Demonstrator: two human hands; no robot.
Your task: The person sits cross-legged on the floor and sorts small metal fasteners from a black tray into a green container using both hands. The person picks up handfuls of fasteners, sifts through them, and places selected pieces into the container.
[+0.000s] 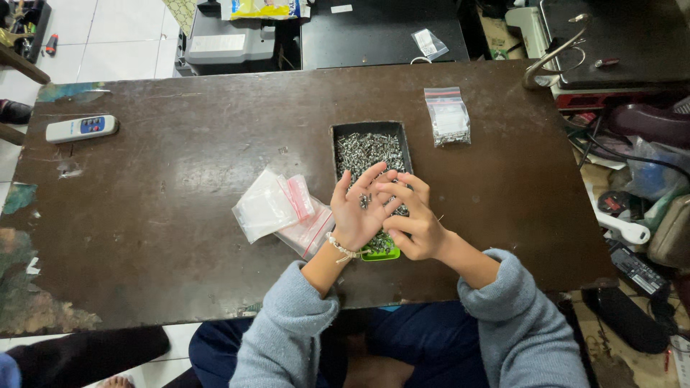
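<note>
Over the near end of the black tray (pixel 338 144), a few small screws (pixel 365 200), judged light, hard and slippery, are kept in the open, cupped left hand (pixel 357 213) and are pinched singly by the right hand (pixel 412 215)

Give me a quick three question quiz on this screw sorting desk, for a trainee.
1. True or false: the left hand is palm up with a few small screws on it.
2. What lies just left of the tray? A) empty plastic bags B) a hammer C) a mug
3. Which item sits near the table's far left edge?

Key: 1 true. 2 A. 3 the white remote.

The right hand picks at the left palm; the filled bag lies right of the tray.
</note>
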